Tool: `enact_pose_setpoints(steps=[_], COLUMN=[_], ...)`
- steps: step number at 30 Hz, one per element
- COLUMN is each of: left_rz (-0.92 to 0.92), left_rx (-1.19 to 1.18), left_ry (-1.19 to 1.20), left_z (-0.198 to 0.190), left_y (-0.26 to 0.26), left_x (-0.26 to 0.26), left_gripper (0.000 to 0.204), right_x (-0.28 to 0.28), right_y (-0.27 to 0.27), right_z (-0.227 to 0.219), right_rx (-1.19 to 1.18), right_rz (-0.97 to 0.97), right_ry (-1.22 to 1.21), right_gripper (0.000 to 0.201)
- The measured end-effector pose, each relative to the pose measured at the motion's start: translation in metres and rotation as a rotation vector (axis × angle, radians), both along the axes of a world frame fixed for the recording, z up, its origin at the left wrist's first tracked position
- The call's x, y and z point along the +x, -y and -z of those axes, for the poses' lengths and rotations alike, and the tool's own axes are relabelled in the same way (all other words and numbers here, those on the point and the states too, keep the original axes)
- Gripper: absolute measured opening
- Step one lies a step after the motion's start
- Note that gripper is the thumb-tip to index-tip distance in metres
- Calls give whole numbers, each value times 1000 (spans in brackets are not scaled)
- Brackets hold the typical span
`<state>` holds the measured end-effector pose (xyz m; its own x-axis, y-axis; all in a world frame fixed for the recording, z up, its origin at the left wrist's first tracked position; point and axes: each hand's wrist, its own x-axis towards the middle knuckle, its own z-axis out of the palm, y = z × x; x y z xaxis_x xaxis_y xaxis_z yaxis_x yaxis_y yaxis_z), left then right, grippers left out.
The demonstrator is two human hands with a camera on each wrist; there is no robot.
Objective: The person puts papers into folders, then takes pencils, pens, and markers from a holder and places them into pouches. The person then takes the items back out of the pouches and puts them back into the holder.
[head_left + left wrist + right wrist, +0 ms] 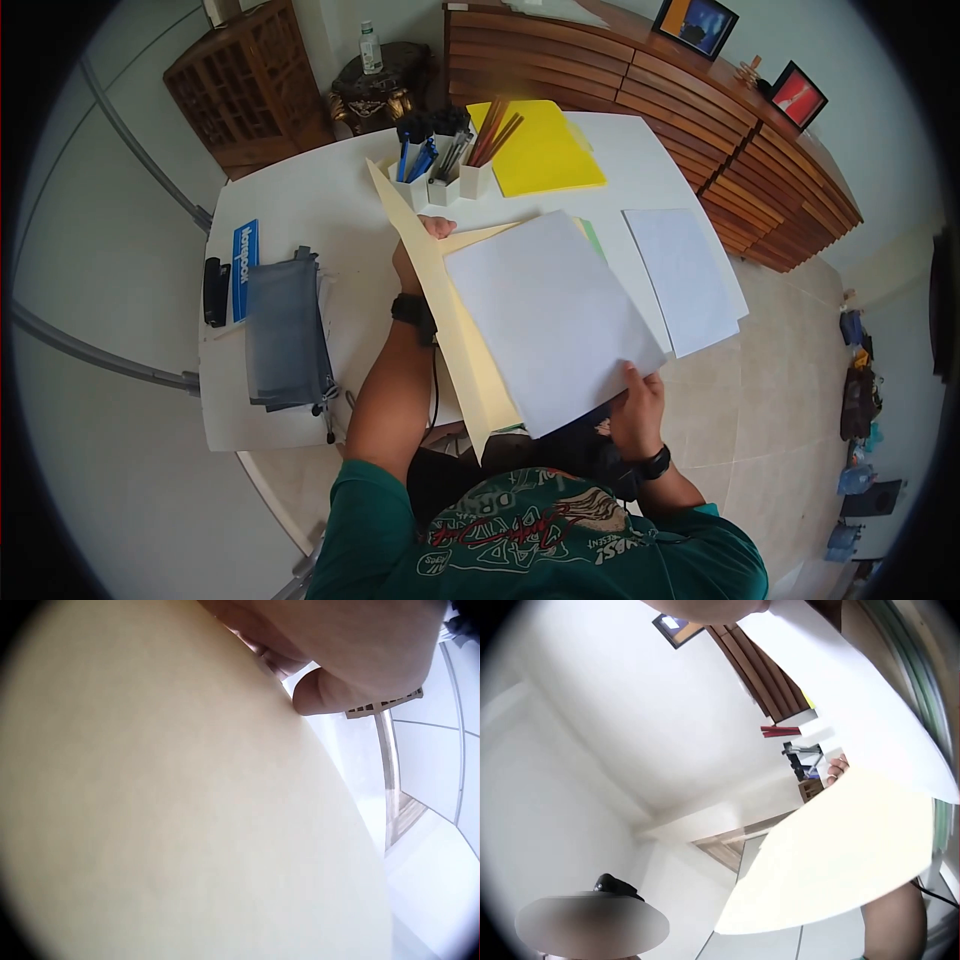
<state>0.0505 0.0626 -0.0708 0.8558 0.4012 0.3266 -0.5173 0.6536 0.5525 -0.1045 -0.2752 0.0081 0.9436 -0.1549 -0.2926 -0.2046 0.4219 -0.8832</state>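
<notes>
A cream folder [458,335] stands partly spread, its left flap raised, with white sheets [555,320] against its inner side. At the flap's upper part, my left hand [437,227] grips the folder edge from the outer side; in the left wrist view the hand [352,652] is at the edge of the cream surface [187,795]. My right hand [638,412] pinches the sheets near their lower right corner, thumb on top; its other fingers are partly hidden beneath. A green edge [592,238] shows behind the sheets.
More white sheets [680,280] lie at the table's right. Yellow folders [545,150] and white holders with pens and pencils [443,190] are at the back. A grey mesh pouch [285,335], a blue notebook [245,262] and a black stapler [215,292] lie left.
</notes>
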Motion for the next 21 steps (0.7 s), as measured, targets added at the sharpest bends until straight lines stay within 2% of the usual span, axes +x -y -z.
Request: enact_pose_setpoints(steps=[1,3,4,6,8,9,11,13,15,16,17,18,19,20,21], left_rz=[-21,-2,12,23,28,-42,-110,-235,-167,-106,-105,-124,-144,-146,-115], left_rx=[29,2,-32,-39,-49,34,117,317,241,168,167,176,184,179,199], left_ry=[-66,-50,-32,-15,4,-62,-129,-184,-95,-9,-5,-133,-262,-259,-317], left_z=[1,2,2,1,1,1,2,8,7,4,0,-6,-14,-23,-36], left_y=[0,0,0,1,1,1,0,-3,-1,0,1,3,6,7,9], left_x=[1,1,1,0,0,-1,0,4,5,4,3,0,-4,-8,-13], left_gripper=[16,15,14,14,14,13,13,14,13,12,12,11,10,10,7], right_x=[-3,-8,-10,-13,-13,-12,-13,-12,-9,-7,-5,-3,-2,-1,-1], right_y=[-6,-14,-15,-17,-13,-12,-15,-14,-5,3,14,23,28,34,42], right_z=[0,1,-2,-10,-12,-14,-18,-23,-29,-30,-32,-35,-45,-45,-45], right_rx=[5,68,73,120,71,19,-33,-86,-194,-195,-330,-468,-655,-661,-677], right_rz=[5,-129,-126,-320,-392,-464,-486,-500,-810,-806,-1046,-1284,-1408,-1410,-1523], right_ry=[-1,10,10,-57,-98,-145,-135,-125,-173,-171,-196,-221,-123,-122,-69], right_gripper=[18,27,27,35,37,38,39,41,32,32,26,24,23,23,23])
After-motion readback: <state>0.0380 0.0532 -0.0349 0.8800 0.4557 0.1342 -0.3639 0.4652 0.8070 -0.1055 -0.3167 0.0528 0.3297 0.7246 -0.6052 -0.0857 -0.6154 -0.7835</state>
